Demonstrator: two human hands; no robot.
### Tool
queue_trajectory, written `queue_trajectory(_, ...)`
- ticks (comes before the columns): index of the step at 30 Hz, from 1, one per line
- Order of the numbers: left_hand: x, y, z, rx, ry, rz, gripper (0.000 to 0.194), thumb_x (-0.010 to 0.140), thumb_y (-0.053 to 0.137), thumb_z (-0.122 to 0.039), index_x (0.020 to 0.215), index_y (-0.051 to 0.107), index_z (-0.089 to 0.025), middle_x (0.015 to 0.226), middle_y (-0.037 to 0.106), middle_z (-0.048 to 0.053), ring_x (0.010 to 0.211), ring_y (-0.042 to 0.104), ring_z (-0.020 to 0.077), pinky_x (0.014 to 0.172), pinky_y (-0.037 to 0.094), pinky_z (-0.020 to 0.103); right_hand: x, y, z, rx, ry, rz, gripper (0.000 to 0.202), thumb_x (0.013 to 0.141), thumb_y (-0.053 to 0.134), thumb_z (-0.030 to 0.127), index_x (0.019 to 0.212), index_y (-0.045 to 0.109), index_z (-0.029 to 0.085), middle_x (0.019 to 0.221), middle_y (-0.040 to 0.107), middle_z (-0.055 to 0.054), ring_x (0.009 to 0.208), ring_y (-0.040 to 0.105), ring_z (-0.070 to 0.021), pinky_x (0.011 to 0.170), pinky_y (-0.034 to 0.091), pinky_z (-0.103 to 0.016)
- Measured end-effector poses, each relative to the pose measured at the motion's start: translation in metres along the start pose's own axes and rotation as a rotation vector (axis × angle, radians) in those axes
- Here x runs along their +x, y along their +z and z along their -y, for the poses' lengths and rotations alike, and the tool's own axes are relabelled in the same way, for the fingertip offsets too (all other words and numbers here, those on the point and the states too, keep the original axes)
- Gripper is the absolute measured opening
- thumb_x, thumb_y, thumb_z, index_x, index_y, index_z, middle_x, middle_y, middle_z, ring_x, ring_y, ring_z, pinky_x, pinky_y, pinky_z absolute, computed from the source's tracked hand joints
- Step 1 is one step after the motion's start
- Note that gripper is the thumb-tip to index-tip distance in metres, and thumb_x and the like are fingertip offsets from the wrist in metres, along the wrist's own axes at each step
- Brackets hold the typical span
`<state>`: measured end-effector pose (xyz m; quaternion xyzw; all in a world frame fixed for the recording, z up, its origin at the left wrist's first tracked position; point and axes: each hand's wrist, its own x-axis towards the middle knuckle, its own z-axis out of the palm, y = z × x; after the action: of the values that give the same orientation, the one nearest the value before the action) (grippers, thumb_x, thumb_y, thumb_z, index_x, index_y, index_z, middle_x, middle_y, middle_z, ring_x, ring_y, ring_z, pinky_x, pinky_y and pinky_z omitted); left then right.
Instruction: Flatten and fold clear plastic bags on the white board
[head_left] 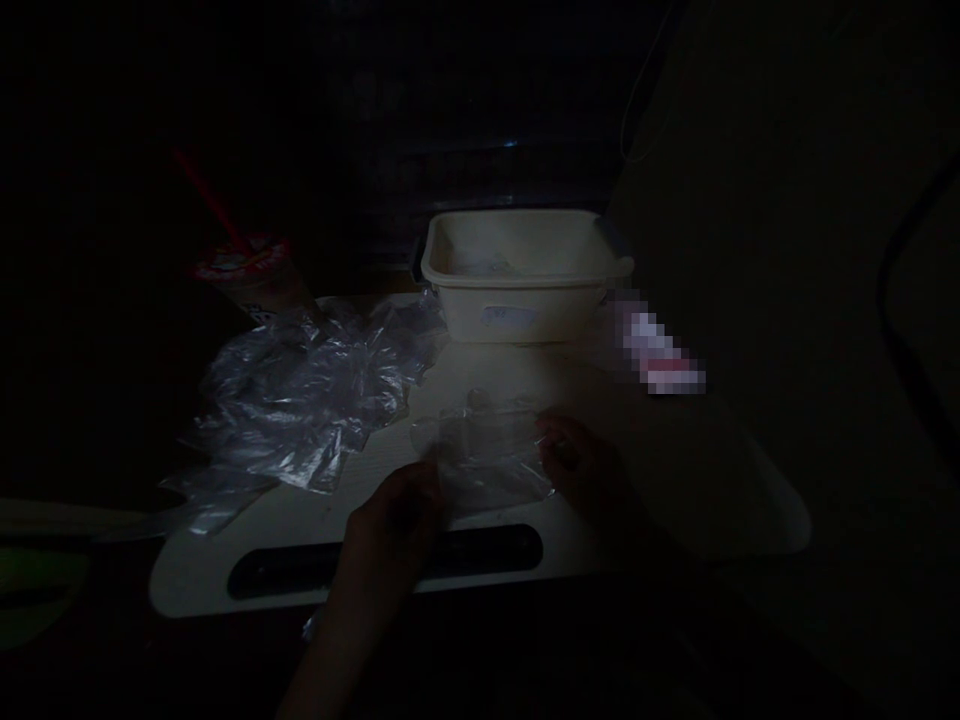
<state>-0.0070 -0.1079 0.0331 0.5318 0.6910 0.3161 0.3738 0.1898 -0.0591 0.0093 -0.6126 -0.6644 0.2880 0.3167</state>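
Note:
In dim light, a clear plastic bag is stretched out between my two hands, over the front part of a white table. My left hand grips its left edge with curled fingers. On the opposite side, my right hand pinches the bag's right edge. The bag looks thin and see-through, and I cannot make out whether anything is inside. A heap of clear plastic bags lies to the left of my left hand. Behind the held bag stands a cream plastic bin with a small label on its front.
At the back left stands a drink cup with a red straw. A blurred-out pink and white item lies right of the bin. A dark slot runs along the table's front edge. A dark cable hangs at far right.

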Motion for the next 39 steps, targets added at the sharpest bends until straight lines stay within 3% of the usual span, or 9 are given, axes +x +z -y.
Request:
queue_trajectory(7,0.001,0.007,-0.007,-0.072,-0.031,-0.034,0.041,0.062,0.055,-0.031,0.1,0.049,-0.017,0.068,0.064,0.001,0.066,0.06,0.0149,0.057,0.047,0.025,0.0,-0.002,0.001,-0.019,-0.013,0.012,0.026,0.068,0.044,0.017,0.092,0.052,0.018,0.073,0.058,-0.001,0.06,0.055,-0.01,0.056,0.044,-0.022)
queue_trajectory(14,0.007,0.01,-0.019,0.06,-0.039,-0.07,0.045,0.063,0.052,-0.034,0.104,0.047,-0.016,0.063,0.064,0.001,0.06,0.06,0.0162,0.053,0.044,0.024,-0.001,-0.002,0.002,-0.008,0.007,0.005,0.025,0.068,0.044,0.018,0.092,0.052,0.017,0.073,0.058,-0.001,0.06,0.056,-0.0101,0.055,0.044,-0.021)
queue_trajectory(18,0.003,0.013,-0.016,-0.091,-0.041,-0.103,0.044,0.063,0.053,-0.03,0.104,0.045,-0.017,0.063,0.062,-0.001,0.058,0.058,0.0124,0.052,0.043,0.021,-0.001,-0.001,0.001,-0.024,-0.036,-0.01,0.024,0.068,0.044,0.018,0.091,0.053,0.018,0.074,0.059,-0.001,0.06,0.056,-0.01,0.057,0.044,-0.022)
queue_trajectory(23,0.003,0.014,-0.014,-0.196,-0.01,-0.06,0.048,0.065,0.051,-0.03,0.109,0.039,-0.017,0.068,0.061,0.0,0.057,0.057,0.0112,0.051,0.042,0.021,0.0,-0.001,0.0,-0.023,-0.028,-0.011,0.025,0.068,0.044,0.018,0.091,0.052,0.018,0.073,0.059,-0.001,0.061,0.056,-0.0099,0.057,0.044,-0.021)
queue_trajectory(29,0.008,0.012,-0.01,0.131,0.044,0.0,0.036,0.069,0.045,-0.034,0.101,0.047,-0.016,0.064,0.06,0.0,0.059,0.057,0.0132,0.053,0.043,0.023,-0.001,-0.002,0.001,-0.041,-0.035,-0.005,0.027,0.066,0.044,0.015,0.091,0.052,0.018,0.073,0.059,0.0,0.056,0.055,-0.0084,0.055,0.043,-0.019)
queue_trajectory(35,0.006,-0.003,0.006,0.349,0.266,0.012,0.028,0.07,0.043,-0.031,0.092,0.055,-0.018,0.084,0.062,0.005,0.076,0.057,0.017,0.07,0.043,0.031,-0.002,-0.003,0.003,-0.042,-0.039,0.012,0.025,0.067,0.044,0.016,0.091,0.052,0.018,0.074,0.059,0.0,0.058,0.055,-0.009,0.055,0.043,-0.02)
queue_trajectory(39,0.013,-0.007,0.004,0.559,0.386,-0.116,0.027,0.074,0.039,-0.031,0.085,0.058,-0.016,0.082,0.062,0.007,0.076,0.057,0.0207,0.07,0.043,0.037,-0.001,-0.002,0.003,-0.028,-0.04,0.013,0.025,0.068,0.044,0.017,0.091,0.051,0.019,0.072,0.059,0.0,0.055,0.054,-0.0084,0.054,0.043,-0.02)
